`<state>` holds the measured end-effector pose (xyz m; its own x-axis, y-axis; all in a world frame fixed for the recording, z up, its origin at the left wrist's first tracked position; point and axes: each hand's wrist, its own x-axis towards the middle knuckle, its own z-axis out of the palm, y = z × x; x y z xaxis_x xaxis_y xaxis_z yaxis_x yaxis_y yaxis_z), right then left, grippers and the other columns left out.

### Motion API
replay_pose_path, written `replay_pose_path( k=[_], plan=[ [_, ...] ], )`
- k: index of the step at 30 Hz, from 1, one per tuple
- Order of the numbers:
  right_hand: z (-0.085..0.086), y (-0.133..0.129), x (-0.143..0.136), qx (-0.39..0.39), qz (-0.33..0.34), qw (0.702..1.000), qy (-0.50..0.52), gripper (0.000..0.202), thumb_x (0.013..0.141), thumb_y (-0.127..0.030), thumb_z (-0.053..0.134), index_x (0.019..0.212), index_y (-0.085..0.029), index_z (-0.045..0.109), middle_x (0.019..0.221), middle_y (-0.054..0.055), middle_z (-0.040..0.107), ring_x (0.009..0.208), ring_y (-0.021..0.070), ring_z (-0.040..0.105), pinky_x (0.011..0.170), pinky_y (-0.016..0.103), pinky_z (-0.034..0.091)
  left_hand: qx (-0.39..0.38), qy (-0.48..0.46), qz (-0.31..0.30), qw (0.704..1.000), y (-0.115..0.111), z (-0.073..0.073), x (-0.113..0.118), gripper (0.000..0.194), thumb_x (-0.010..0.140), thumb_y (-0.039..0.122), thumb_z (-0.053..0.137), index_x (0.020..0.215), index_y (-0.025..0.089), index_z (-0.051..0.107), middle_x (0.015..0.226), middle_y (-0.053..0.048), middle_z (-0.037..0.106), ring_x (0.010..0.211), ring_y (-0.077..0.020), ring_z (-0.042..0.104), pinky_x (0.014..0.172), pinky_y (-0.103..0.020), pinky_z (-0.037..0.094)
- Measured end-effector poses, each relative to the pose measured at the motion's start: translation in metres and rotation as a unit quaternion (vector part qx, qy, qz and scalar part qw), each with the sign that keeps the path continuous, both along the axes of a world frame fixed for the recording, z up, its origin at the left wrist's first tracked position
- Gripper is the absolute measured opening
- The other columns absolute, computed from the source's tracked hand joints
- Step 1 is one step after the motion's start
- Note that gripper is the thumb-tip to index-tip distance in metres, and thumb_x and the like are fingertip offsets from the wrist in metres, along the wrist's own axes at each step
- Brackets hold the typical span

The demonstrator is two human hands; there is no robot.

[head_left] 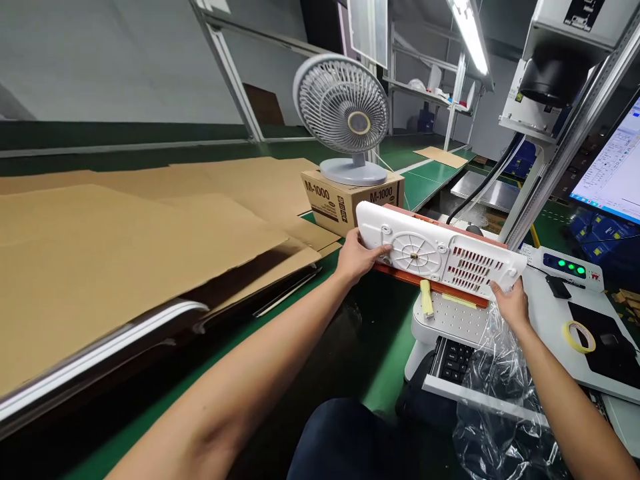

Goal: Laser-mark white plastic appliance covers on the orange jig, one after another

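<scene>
A long white plastic panel [419, 255] is held up in front of me, its ribbed round boss and slotted vent facing me. My left hand [357, 257] grips its left end, thumb on the face. My right hand [511, 303] holds the lower right corner with the thumb in front. Behind the panel, an orange-brown piece [409, 275] shows along its upper and lower edges; whether the two are joined I cannot tell. Clear plastic film [495, 380] hangs below my right hand; whether that hand holds it is unclear.
Cardboard sheets [125, 247] lie stacked at left. A fan [345, 107] stands on a carton [325, 203]. Below the panel is a perforated plate [453, 321] with yellow tape [426, 299]. A black lens head [553, 77] overhangs at right, above a tape roll [570, 338] and a monitor [613, 157].
</scene>
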<state>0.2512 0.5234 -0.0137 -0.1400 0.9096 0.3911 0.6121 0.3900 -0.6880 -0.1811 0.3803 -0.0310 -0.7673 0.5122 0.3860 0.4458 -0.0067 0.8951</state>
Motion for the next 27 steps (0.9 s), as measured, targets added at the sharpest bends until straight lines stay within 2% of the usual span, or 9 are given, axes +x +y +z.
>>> replay_pose_path(
  k=[4, 10, 19, 23, 27],
  plan=[
    [-0.002, -0.001, -0.005, -0.001, -0.018, 1.000, -0.015, 0.072, 0.091, -0.065, 0.069, 0.145, -0.018, 0.055, 0.129, 0.018, 0.073, 0.116, 0.0385, 0.070, 0.094, 0.045, 0.055, -0.028, -0.009, 0.017, 0.999, 0.002, -0.001, -0.007, 0.094, 0.062, 0.058, 0.102, 0.136, 0.019, 0.060, 0.133, -0.015, 0.071, 0.117, -0.0322, 0.068, 0.103, -0.043, 0.056],
    [-0.001, -0.002, -0.009, -0.003, -0.033, 0.999, -0.008, 0.061, 0.092, -0.054, 0.072, 0.138, -0.018, 0.059, 0.127, 0.016, 0.075, 0.114, 0.0350, 0.071, 0.094, 0.041, 0.054, -0.017, -0.015, 0.009, 1.000, 0.000, 0.010, -0.006, 0.086, 0.058, 0.048, 0.105, 0.125, 0.016, 0.061, 0.125, -0.015, 0.072, 0.112, -0.0333, 0.069, 0.096, -0.044, 0.059],
    [0.012, -0.015, -0.009, -0.033, -0.032, 0.999, -0.013, 0.055, 0.095, -0.049, 0.071, 0.137, -0.015, 0.059, 0.132, 0.018, 0.073, 0.120, 0.0365, 0.069, 0.095, 0.041, 0.053, -0.028, -0.026, -0.007, 0.999, -0.005, 0.024, 0.002, 0.084, 0.056, 0.043, 0.105, 0.121, 0.016, 0.060, 0.122, -0.016, 0.074, 0.113, -0.0348, 0.068, 0.093, -0.043, 0.059],
    [0.016, -0.023, -0.005, -0.028, -0.020, 0.999, -0.023, 0.054, 0.097, -0.046, 0.070, 0.139, -0.015, 0.058, 0.133, 0.018, 0.073, 0.120, 0.0369, 0.070, 0.096, 0.042, 0.053, -0.024, -0.026, -0.026, 0.999, -0.013, 0.030, 0.009, 0.084, 0.055, 0.044, 0.104, 0.120, 0.014, 0.061, 0.119, -0.016, 0.075, 0.111, -0.0354, 0.068, 0.091, -0.044, 0.058],
    [0.024, -0.039, 0.002, -0.019, -0.021, 0.999, -0.035, 0.053, 0.096, -0.046, 0.069, 0.138, -0.015, 0.058, 0.132, 0.019, 0.074, 0.118, 0.0369, 0.071, 0.096, 0.043, 0.054, -0.035, -0.037, -0.020, 0.998, -0.031, 0.038, 0.023, 0.084, 0.055, 0.045, 0.103, 0.120, 0.013, 0.060, 0.117, -0.015, 0.076, 0.110, -0.0353, 0.068, 0.091, -0.044, 0.058]
  ],
)
